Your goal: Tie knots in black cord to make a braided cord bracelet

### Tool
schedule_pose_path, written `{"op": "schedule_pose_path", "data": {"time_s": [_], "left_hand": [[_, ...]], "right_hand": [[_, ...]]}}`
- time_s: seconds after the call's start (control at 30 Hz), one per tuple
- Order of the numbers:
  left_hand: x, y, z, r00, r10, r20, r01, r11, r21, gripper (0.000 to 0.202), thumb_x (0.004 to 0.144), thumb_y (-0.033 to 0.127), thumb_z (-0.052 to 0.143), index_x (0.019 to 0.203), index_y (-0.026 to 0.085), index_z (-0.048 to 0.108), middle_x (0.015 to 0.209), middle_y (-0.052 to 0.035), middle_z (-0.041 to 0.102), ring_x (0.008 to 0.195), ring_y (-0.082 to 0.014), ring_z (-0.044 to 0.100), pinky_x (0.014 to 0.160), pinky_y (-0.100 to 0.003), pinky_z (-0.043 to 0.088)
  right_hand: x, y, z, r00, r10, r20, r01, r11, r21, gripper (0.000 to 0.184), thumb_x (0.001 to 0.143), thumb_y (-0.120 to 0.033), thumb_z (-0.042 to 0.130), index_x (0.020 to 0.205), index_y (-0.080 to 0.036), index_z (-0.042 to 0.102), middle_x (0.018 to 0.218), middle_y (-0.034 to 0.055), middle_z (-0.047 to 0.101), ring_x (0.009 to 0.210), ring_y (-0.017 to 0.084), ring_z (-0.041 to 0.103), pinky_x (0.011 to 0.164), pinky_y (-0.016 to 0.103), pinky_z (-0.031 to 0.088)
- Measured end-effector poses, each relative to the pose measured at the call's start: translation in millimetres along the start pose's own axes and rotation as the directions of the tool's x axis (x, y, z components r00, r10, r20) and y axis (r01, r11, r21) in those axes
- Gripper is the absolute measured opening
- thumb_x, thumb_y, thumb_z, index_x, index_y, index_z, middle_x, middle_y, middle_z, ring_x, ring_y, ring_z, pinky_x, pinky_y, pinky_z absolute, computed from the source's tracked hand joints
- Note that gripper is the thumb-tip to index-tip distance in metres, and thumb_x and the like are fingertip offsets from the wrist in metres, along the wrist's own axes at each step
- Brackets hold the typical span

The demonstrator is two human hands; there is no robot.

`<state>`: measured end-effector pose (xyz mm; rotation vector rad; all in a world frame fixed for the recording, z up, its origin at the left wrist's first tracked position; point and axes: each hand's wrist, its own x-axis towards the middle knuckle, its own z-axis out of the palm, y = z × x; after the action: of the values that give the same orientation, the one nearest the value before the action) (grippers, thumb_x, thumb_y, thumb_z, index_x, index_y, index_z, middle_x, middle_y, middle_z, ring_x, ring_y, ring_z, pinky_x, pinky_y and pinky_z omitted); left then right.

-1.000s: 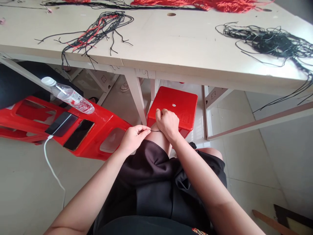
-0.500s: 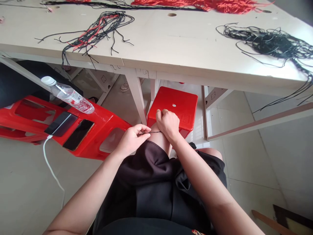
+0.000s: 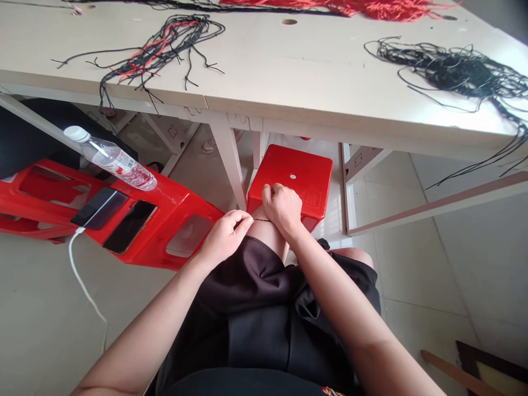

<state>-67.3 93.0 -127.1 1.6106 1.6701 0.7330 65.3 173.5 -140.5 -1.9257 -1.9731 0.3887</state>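
A short stretch of thin black cord [image 3: 261, 220] runs between my two hands, just over my bare knee. My left hand [image 3: 226, 234] pinches its left end between thumb and fingertips. Curled into a loose fist, my right hand [image 3: 282, 206] rests on the knee with the cord's other end running in under it; its grip is partly hidden. On the table above lie a bundle of black and red knotted cords [image 3: 159, 52] at the left and a tangled heap of black cord [image 3: 457, 71] at the right.
A pale table [image 3: 289, 82] spans the top, with red cords [image 3: 350, 6] at its far side. Under it stands a red stool [image 3: 297, 170]. On the left, red stools [image 3: 173, 203] bear a water bottle [image 3: 115, 162], a phone [image 3: 130, 226] and a dark device [image 3: 101, 208] with a white cable [image 3: 84, 283].
My left thumb and fingers have closed tighter on the cord, and the fingers that were spread are now drawn together. My right hand stays in place. The view has shifted slightly.
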Motion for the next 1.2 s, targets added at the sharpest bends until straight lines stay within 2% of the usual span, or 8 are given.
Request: {"op": "schedule_pose_path", "data": {"time_s": [0.13, 0.23, 0.3, 0.63, 0.8, 0.93, 1.2], "left_hand": [[0.1, -2.1, 2.2, 0.999, -0.013, 0.042, 0.018, 0.994, -0.105, 0.025, 0.081, 0.039, 0.053, 0.095, 0.019, 0.060, 0.092, -0.0048, 0.065, 0.084, -0.0166, 0.061, 0.076, -0.027, 0.049], [0.6, -1.8, 2.5, 1.000, -0.011, 0.015, 0.013, 0.988, -0.152, 0.021, 0.079, 0.035, 0.057, 0.091, 0.018, 0.058, 0.086, -0.0036, 0.063, 0.079, -0.0152, 0.060, 0.073, -0.026, 0.049], [1.0, -1.7, 2.3, 1.000, -0.008, -0.001, 0.008, 0.989, -0.150, 0.019, 0.080, 0.036, 0.055, 0.086, 0.018, 0.058, 0.084, -0.0029, 0.063, 0.078, -0.0150, 0.060, 0.073, -0.026, 0.049], [2.3, -1.3, 0.5, 0.999, 0.033, -0.009, -0.033, 0.999, -0.042, 0.028, 0.084, 0.043, 0.047, 0.082, 0.019, 0.062, 0.086, -0.0034, 0.062, 0.084, -0.0168, 0.059, 0.077, -0.027, 0.047], [1.2, -2.3, 1.5, 1.000, -0.010, -0.012, 0.008, 0.994, -0.112, 0.023, 0.078, 0.038, 0.057, 0.091, 0.019, 0.061, 0.087, -0.0032, 0.063, 0.078, -0.0149, 0.060, 0.072, -0.025, 0.049], [1.9, -5.1, 2.8, 1.000, 0.016, -0.027, -0.019, 0.993, -0.117, 0.019, 0.079, 0.037, 0.056, 0.084, 0.019, 0.058, 0.082, -0.0027, 0.062, 0.075, -0.0145, 0.059, 0.070, -0.026, 0.049], [3.5, -1.6, 1.4, 0.999, 0.027, -0.017, -0.028, 0.998, -0.054, 0.019, 0.083, 0.038, 0.050, 0.082, 0.020, 0.057, 0.082, -0.0011, 0.061, 0.076, -0.0142, 0.057, 0.070, -0.024, 0.046]], "right_hand": [[0.1, -0.1, -0.9, 1.000, 0.008, 0.011, -0.008, 1.000, 0.003, 0.035, 0.090, -0.034, 0.036, 0.074, -0.017, 0.062, 0.074, 0.0085, 0.068, 0.073, 0.020, 0.064, 0.063, 0.026, 0.043], [0.0, 0.7, -0.2, 1.000, 0.005, 0.003, -0.005, 1.000, 0.004, 0.035, 0.090, -0.034, 0.036, 0.073, -0.018, 0.062, 0.073, 0.0081, 0.068, 0.073, 0.020, 0.064, 0.062, 0.025, 0.042], [-0.1, 1.3, 0.7, 1.000, -0.004, -0.003, 0.004, 1.000, 0.008, 0.035, 0.090, -0.034, 0.036, 0.072, -0.018, 0.061, 0.072, 0.0075, 0.068, 0.071, 0.020, 0.064, 0.062, 0.025, 0.041], [-0.1, 2.3, 1.7, 1.000, -0.012, -0.008, 0.012, 1.000, 0.011, 0.035, 0.090, -0.034, 0.035, 0.071, -0.018, 0.060, 0.071, 0.0072, 0.067, 0.071, 0.021, 0.064, 0.061, 0.026, 0.041], [-0.1, 2.5, 1.5, 1.000, -0.005, -0.001, 0.005, 1.000, 0.000, 0.035, 0.090, -0.034, 0.035, 0.073, -0.018, 0.061, 0.074, 0.0082, 0.068, 0.073, 0.020, 0.063, 0.063, 0.026, 0.041], [-0.6, 2.3, 1.8, 1.000, 0.000, 0.003, 0.000, 1.000, -0.004, 0.035, 0.090, -0.034, 0.035, 0.074, -0.018, 0.061, 0.074, 0.0082, 0.068, 0.074, 0.020, 0.063, 0.063, 0.026, 0.041], [-1.0, 2.8, 2.9, 1.000, -0.015, -0.010, 0.015, 1.000, 0.005, 0.035, 0.090, -0.034, 0.035, 0.071, -0.018, 0.059, 0.071, 0.0068, 0.067, 0.071, 0.020, 0.063, 0.061, 0.026, 0.040]]}}
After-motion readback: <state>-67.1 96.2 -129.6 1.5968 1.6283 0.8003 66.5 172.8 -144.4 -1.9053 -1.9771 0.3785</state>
